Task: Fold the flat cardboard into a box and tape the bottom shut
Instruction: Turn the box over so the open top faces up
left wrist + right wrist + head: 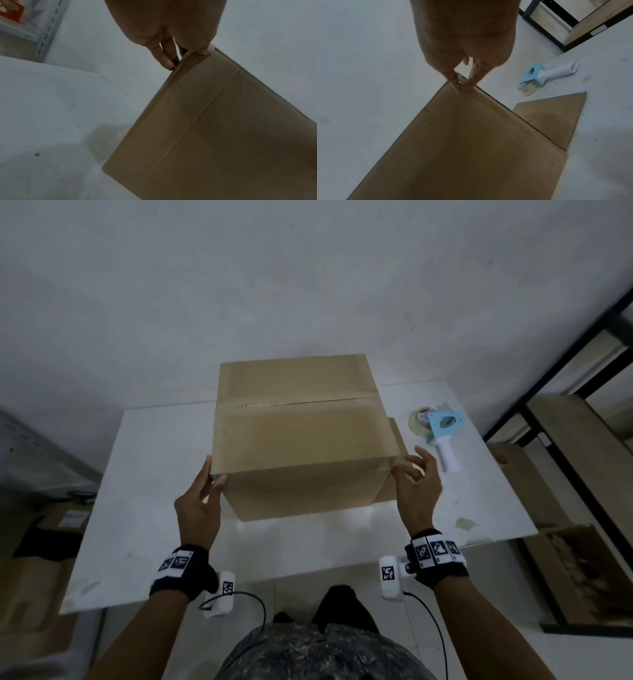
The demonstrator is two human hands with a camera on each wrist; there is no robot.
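A brown cardboard box [301, 440] [214, 128] [462, 148] stands folded on the white table [144, 508]. A strip of clear tape [298, 404] runs along the seam of its upper face. My left hand [214, 472] [188, 58] is at the near left top corner, fingers straight along the left side, thumb on the front face. My right hand [407, 463] [460, 83] touches the near right top corner with spread fingers, where tape glints. One flap [394, 433] [556, 119] sticks out low on the box's right side.
A blue and white tape dispenser [442, 433] [539, 77] lies on the table right of the box. A black rack [565, 412] and an open carton [575, 570] stand at the right, flat cardboard [41, 542] on the floor at the left. A grey shelf post [46, 33] is beyond the table.
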